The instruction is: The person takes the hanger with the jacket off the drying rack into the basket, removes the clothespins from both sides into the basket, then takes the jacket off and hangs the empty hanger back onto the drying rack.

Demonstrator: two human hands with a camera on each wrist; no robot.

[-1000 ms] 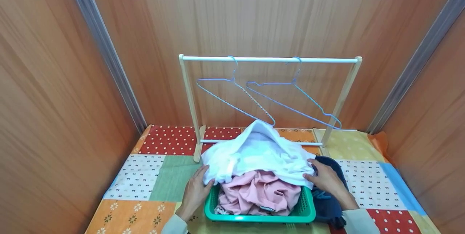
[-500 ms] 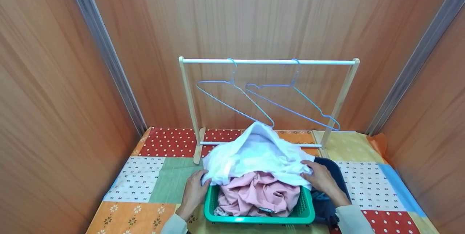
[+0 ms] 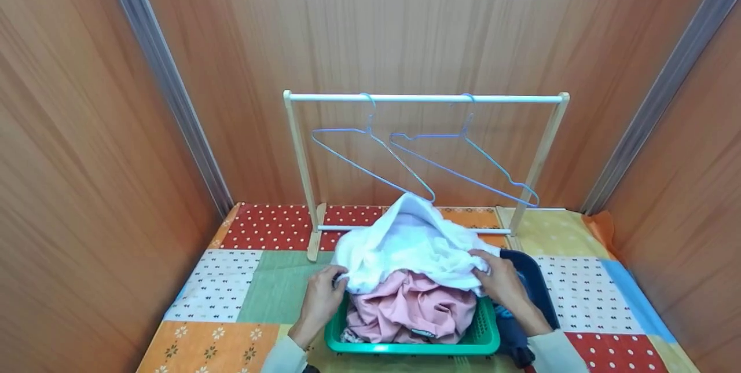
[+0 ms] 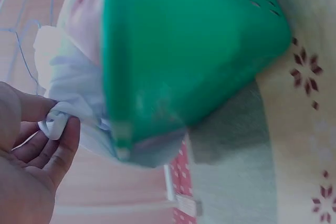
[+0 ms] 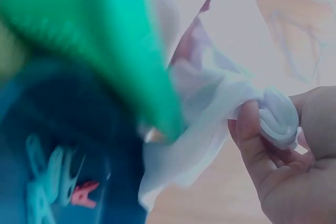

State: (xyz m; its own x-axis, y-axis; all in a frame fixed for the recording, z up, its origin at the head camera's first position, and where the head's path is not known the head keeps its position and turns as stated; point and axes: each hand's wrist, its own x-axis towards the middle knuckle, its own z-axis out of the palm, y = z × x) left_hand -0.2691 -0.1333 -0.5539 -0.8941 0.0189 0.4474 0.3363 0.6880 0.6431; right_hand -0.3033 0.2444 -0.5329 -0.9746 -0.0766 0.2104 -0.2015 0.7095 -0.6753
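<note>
A white garment point(image 3: 408, 245) is draped over the far part of a green plastic basket point(image 3: 414, 348), its middle raised in a peak. At its left edge, my left hand point(image 3: 323, 297) pinches a fold; the left wrist view shows thumb and fingers around a rolled bit of white cloth point(image 4: 56, 121). My right hand point(image 3: 502, 280) grips the opposite edge, with bunched white cloth point(image 5: 278, 116) between thumb and fingers in the right wrist view. In front of it, a crumpled pink garment point(image 3: 417, 309) fills the basket.
Behind the basket stands a rack point(image 3: 417, 98) carrying two blue wire hangers point(image 3: 399, 158) point(image 3: 463, 173). A dark blue bin point(image 3: 538, 286) right of the basket holds blue clothespins point(image 5: 55, 171) and a red clothespin point(image 5: 84, 194). Wood-grain panels point(image 3: 417, 25) enclose the patchwork cloth point(image 3: 226, 286).
Both hands have moved inward, the left one to the right and the right one to the left. The white garment's side edges have been drawn closer together and bunched.
</note>
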